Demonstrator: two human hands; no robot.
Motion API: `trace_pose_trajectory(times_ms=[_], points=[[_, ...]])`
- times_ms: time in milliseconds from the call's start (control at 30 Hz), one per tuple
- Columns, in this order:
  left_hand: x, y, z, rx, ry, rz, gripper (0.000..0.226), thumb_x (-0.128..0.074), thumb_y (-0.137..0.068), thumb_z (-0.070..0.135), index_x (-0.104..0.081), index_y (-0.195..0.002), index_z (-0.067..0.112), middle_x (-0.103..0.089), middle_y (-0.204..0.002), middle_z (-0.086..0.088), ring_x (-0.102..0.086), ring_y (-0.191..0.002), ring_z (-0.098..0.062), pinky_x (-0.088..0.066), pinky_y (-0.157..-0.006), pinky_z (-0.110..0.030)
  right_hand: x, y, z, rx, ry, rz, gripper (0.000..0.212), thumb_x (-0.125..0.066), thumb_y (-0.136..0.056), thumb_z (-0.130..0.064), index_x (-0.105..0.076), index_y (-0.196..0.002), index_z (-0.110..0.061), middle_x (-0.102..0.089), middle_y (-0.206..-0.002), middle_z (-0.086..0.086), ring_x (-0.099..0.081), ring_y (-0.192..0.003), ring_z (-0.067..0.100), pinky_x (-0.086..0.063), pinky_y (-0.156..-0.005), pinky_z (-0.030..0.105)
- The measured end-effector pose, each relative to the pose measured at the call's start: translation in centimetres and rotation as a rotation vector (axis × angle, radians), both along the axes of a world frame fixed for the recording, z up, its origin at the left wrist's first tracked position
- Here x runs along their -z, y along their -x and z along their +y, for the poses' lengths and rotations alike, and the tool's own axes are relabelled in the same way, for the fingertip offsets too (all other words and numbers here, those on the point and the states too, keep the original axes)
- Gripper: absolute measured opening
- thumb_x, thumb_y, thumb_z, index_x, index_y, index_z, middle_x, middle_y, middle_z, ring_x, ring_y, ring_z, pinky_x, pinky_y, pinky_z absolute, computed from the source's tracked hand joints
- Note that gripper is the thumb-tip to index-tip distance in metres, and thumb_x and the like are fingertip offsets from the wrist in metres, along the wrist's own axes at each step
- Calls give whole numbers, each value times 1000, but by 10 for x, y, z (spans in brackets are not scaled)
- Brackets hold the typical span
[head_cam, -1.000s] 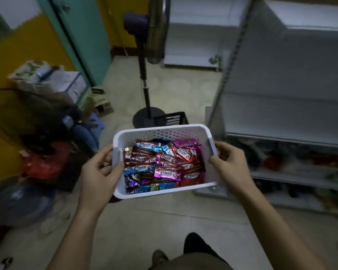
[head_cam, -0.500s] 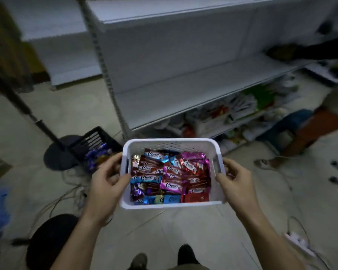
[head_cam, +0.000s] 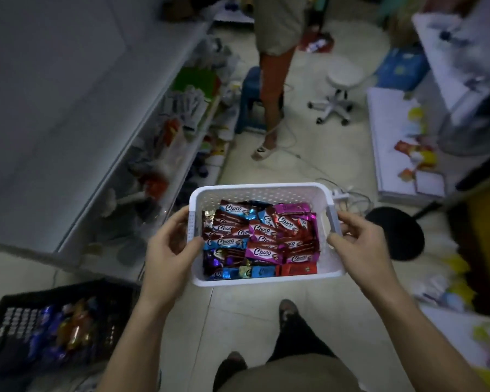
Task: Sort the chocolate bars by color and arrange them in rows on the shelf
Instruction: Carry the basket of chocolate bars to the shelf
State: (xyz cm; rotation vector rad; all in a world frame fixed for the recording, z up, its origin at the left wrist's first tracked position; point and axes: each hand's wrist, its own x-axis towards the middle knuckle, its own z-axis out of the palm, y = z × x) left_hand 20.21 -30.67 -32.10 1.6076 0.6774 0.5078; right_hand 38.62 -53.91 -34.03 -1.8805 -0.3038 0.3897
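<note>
A white perforated basket (head_cam: 262, 191) hangs in front of me above the floor, carried level. My left hand (head_cam: 169, 254) grips its left rim and my right hand (head_cam: 359, 244) grips the right handle. Inside lie several chocolate bars (head_cam: 262, 240) in a mixed heap: brown, blue, magenta and red wrappers marked Choco. The grey shelf unit (head_cam: 77, 89) runs along my left, its broad upper board bare.
The lower shelf (head_cam: 181, 142) holds mixed goods. A black crate (head_cam: 54, 329) with wrapped sweets sits on the floor at lower left. Another person (head_cam: 275, 80) stands ahead beside a blue stool (head_cam: 251, 97). A white wheeled stool (head_cam: 338, 91), cables and a round black fan base (head_cam: 395, 233) lie to the right.
My view has swung to the right: the shelf unit went from straight ahead to my left, and the aisle with the other person came into view. Both hands kept holding the basket.
</note>
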Motion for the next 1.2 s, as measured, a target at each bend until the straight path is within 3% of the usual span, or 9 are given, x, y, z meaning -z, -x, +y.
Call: trace_pose_trajectory(times_ms=[67, 233, 367, 500, 700, 767, 900, 1067, 1200], points=[[7, -25, -8, 92, 31, 17, 49, -59, -90, -6, -57, -132, 19, -70, -114, 7, -68, -105, -13, -59, -73, -28, 3, -4, -24, 107, -10, 8, 47, -60, -85, 7, -72, -103, -35, -75, -82, -5, -72, -73, 13, -57, -62, 31], [18, -105, -25, 257, 31, 74, 49, -60, -90, 3, -60, -130, 31, -68, -114, 4, -67, -104, -16, -61, -74, -36, 11, -33, -66, 298, 2, 30, 48, -59, -87, 5, -68, -100, -41, -75, -87, -7, -73, -79, 12, -59, -66, 34], [23, -183, -40, 321, 22, 83, 51, -56, -88, -4, -63, -128, 26, -68, -108, -1, -68, -97, -14, -60, -69, -33, 20, -82, -93, 399, -10, 42, 40, -60, -88, 6, -70, -113, -24, -74, -91, -12, -70, -83, 2, -56, -64, 19], [26, -262, -55, 336, 41, 66, 54, -54, -86, -7, -62, -129, 24, -68, -108, -7, -68, -99, -21, -60, -71, -37, 23, -154, -107, 443, -6, 40, 40, -60, -88, 6, -69, -113, -23, -74, -95, -8, -71, -89, 9, -61, -78, 35], [8, -356, -58, 315, 44, 47, 56, -51, -86, -9, -61, -131, 23, -70, -109, -1, -67, -101, -16, -60, -71, -34, -1, -257, -109, 395, -40, 11, 39, -58, -89, 7, -71, -114, -20, -75, -93, -1, -73, -88, 18, -61, -78, 45], [4, -381, -53, 314, 38, 45, 55, -52, -86, -6, -60, -131, 23, -69, -109, 0, -67, -103, -16, -61, -74, -38, -1, -284, -105, 383, -33, 5, 37, -58, -89, 6, -70, -117, -15, -75, -90, 1, -73, -85, 22, -61, -76, 50], [4, -426, -34, 311, 53, 61, 55, -53, -79, 9, -61, -130, 25, -68, -113, 0, -65, -107, -19, -58, -83, -53, 3, -332, -90, 370, -30, 11, 34, -59, -90, -1, -71, -111, -25, -74, -85, 5, -72, -80, 34, -59, -66, 57], [10, -498, -2, 277, 42, 45, 49, -52, -83, 1, -64, -124, 23, -69, -110, 1, -64, -106, -22, -57, -84, -56, -1, -401, -48, 366, -27, -36, 35, -57, -91, -1, -72, -101, -31, -74, -82, 5, -71, -71, 32, -59, -57, 53], [11, -566, 38, 301, 32, 27, 48, -53, -86, 0, -64, -124, 27, -68, -113, 1, -64, -107, -21, -57, -84, -56, -4, -467, -6, 367, -10, -76, 41, -57, -89, 0, -69, -88, -39, -70, -73, 10, -66, -64, 41, -56, -49, 49]])
